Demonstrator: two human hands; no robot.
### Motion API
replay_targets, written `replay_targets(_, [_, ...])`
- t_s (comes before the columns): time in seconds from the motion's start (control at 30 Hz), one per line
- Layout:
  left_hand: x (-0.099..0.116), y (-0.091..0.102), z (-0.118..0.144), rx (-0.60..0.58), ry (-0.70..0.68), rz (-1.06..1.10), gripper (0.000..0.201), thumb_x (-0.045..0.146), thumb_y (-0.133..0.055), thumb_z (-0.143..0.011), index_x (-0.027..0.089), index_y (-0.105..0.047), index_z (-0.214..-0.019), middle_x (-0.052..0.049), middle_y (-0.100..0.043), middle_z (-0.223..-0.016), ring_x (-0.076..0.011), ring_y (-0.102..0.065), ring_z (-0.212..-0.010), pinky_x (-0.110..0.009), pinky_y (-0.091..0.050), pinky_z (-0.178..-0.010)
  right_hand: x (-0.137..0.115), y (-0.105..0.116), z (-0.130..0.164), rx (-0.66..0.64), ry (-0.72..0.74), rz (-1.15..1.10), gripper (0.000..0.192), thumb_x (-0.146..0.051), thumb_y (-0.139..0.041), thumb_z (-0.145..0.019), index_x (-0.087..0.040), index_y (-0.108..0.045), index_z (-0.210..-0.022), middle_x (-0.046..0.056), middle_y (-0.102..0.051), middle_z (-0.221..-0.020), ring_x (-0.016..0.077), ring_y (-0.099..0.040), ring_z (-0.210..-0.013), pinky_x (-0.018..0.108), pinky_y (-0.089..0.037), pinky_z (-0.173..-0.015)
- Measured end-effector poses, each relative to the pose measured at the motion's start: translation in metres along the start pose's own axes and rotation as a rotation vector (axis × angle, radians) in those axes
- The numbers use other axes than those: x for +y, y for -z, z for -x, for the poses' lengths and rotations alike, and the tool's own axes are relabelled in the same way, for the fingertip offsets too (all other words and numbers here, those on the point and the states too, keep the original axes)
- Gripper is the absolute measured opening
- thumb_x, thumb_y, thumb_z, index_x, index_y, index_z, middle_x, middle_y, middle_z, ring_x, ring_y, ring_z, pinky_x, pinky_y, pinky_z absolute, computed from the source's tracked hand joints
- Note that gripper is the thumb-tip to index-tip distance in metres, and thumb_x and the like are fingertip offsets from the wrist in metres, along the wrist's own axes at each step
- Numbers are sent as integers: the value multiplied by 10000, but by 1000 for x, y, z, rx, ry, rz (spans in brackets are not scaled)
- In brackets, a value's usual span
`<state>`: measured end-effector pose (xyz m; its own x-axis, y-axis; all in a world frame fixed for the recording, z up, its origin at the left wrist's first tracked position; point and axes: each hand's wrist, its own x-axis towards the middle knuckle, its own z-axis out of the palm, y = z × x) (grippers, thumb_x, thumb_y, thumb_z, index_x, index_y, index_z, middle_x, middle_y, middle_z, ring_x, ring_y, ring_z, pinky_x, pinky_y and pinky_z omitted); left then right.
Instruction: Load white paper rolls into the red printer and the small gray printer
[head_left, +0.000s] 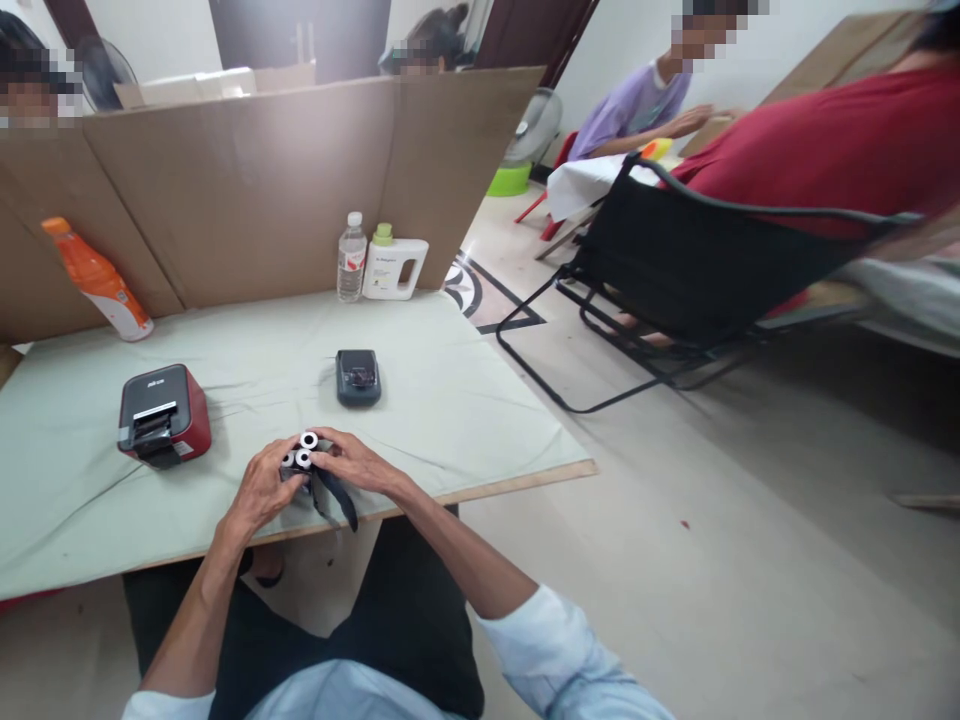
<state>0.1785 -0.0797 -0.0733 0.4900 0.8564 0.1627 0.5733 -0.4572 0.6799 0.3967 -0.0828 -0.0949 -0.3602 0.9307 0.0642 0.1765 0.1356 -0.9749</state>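
Three small paper rolls (pixel 301 452) sit bunched between our hands at the near edge of the desk (pixel 465 400), their white ends and cores facing up, so their long axes stand roughly upright. Our left hand (pixel 259 492) cups them from the left and our right hand (pixel 358 462) pinches from the right, both grasping the cluster; a dark strap (pixel 337 500) hangs just below.

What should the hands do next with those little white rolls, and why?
Probably lift one roll free. Both the left hand and right hand pinch the paper rolls in black wrapping that hangs open over the table edge.
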Motion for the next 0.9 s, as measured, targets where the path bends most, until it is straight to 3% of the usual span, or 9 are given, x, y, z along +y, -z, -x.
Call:
replay_targets(0.2, [5,2,0,-7,30,-42,322,150,-646,-818,218,-720,-1125,-77,-761,-1088,-247,-700,-1014,-399,-546,-959,4,-7,6,78,-29,36,423,-450,-634,-926,-180,-639,-1251,63,-667,-1127,151,-560,-798,307,-487,-776])
replay_targets(0.4, [6,13,0,-52,42,-40,236,166,-595,-849,222,-707,-1049,-54,-744,-993,-223,-684,-919,-344,-538,-854,11,-7,7,95,0,59,362,-408,-620,-925,-193,-653,-1214,54,-664,-1069,159,-566,-811,318,-485,-793])
replay_targets(0.57, [2,15,0,-76,11,-40,297,142,-574,-829,207,-696,-1092,-69,-729,-1028,-227,-669,-938,-354,-524,-873,4,-6,9,77,-32,66,306,-414,-596,-929,-182,-645,-1123,23,-663,-973,144,-539,-743,295,-458,-736])
replay_targets(0.9, [-1,13,13,-39,3,27,543,87,-622,-752,213,-660,-1279,-96,-712,-1177,-246,-672,-1084,-398,-539,-985,-1,-5,17,30,-72,59,340,-443,-614,-905,-190,-648,-1130,51,-693,-1046,164,-585,-750,317,-489,-721])
